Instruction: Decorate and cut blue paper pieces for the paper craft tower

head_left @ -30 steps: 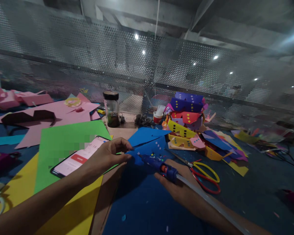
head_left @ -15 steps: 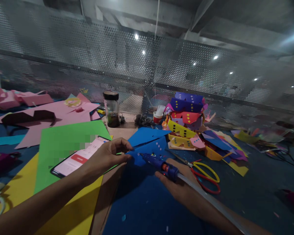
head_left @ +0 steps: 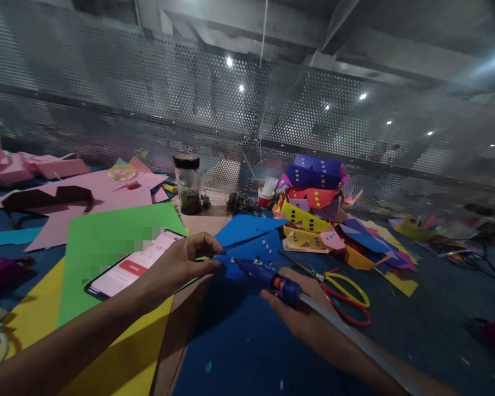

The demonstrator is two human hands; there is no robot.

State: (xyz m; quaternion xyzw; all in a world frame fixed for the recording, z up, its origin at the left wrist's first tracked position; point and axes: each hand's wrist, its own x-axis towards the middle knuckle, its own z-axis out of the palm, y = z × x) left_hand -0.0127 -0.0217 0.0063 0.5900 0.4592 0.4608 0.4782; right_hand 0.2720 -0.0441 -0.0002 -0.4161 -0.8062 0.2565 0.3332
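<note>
My left hand (head_left: pixel 192 257) has thumb and forefinger drawn together at the left edge of a blue paper piece (head_left: pixel 253 250); the fingertips partly hide the grip. Small pale squares and coloured bits lie on that paper. In my right hand (head_left: pixel 303 308) is a blue glue gun (head_left: pixel 268 275), with a long clear glue stick (head_left: pixel 346 330) coming out of its back. Its nozzle points left, close to my left fingertips. Just beyond the right hand rest scissors (head_left: pixel 346 294) with yellow and red handles.
A lit phone (head_left: pixel 134 267) lies on green paper (head_left: pixel 115 223), left of my hand. Behind stand a black-lidded jar (head_left: pixel 188 187) and a small cup (head_left: pixel 266 195). Decorated paper strips (head_left: pixel 313 173) are piled at back right. Pink paper (head_left: pixel 107 190) covers the back left, below a perforated metal screen (head_left: pixel 214 104).
The glue gun's nozzle has shifted very slightly left, towards my left fingertips. My left hand and the blue paper stay in place.
</note>
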